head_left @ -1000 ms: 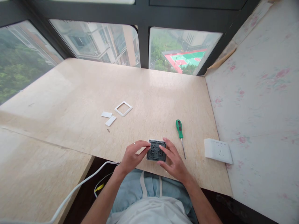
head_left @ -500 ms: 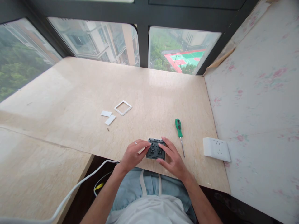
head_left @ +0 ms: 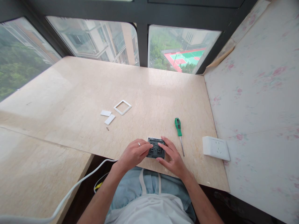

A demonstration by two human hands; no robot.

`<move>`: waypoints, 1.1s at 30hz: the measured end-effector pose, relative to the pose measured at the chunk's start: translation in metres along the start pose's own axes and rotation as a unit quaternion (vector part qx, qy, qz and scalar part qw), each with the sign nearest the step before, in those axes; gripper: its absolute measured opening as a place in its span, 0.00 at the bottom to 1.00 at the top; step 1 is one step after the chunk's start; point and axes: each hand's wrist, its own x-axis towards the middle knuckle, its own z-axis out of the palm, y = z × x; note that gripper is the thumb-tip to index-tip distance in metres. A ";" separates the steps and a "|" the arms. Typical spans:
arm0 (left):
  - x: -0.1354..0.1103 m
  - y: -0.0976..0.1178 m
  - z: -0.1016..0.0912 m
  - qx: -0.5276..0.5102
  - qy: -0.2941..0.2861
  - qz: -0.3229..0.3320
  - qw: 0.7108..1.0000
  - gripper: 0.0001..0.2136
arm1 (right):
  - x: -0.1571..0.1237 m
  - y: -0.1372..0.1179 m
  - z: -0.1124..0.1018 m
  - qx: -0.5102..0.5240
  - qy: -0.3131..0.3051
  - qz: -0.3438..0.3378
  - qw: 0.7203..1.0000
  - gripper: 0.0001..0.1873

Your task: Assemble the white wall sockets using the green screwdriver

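1. Beige marble-look stone surface [head_left: 149, 93]: its flat top is prob. the best backing for the dark-grey square plastic module [head_left: 155, 149], which is close to the near edge; working a bit further in seems safer vs. a drop.
2. R hand [head_left: 173, 158]: gripping the module across its R side, thumb at near corner, fingertips at far side & on top. Good brace; hold firm & even, w/o squeezing inner parts.
3. L hand [head_left: 132, 154]: fingers bunched, tips over the module's L part; can't tell if anything's pinched betw. them, knuckles block the view. Light, straight pressure, no twisting, looks right.
4. Green-and-black-handled metal screwdriver [head_left: 177, 127]: R of R hand, apart from it.
5. Module: betw. both hands, touching both, dark side up, two raised blocks side by side.
6. Two white rectangular plastic plates [head_left: 109, 119]: beyond L hand, off to its L.
7. Tiny metal-looking piece [head_left: 107, 128]: just nearer than the plates; easily lost, so don't brush it.
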 end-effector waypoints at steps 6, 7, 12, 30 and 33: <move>0.002 0.003 -0.005 0.016 -0.018 0.009 1.000 0.07 | -0.001 0.001 0.001 -0.002 0.001 0.001 1.000 0.30; 0.003 0.003 -0.005 0.020 -0.020 0.009 1.000 0.07 | -0.001 0.002 0.001 -0.002 0.001 0.002 1.000 0.30; 0.001 0.002 -0.007 0.024 -0.016 0.005 1.000 0.07 | -0.001 0.001 0.000 -0.002 0.000 0.003 1.000 0.29; -0.007 0.003 0.001 -0.006 0.005 -0.050 0.999 0.09 | 0.000 0.000 -0.001 0.006 -0.010 0.012 1.000 0.31; -0.009 0.003 0.002 -0.023 0.009 -0.064 0.998 0.09 | 0.000 -0.001 -0.001 0.011 -0.010 0.018 1.000 0.33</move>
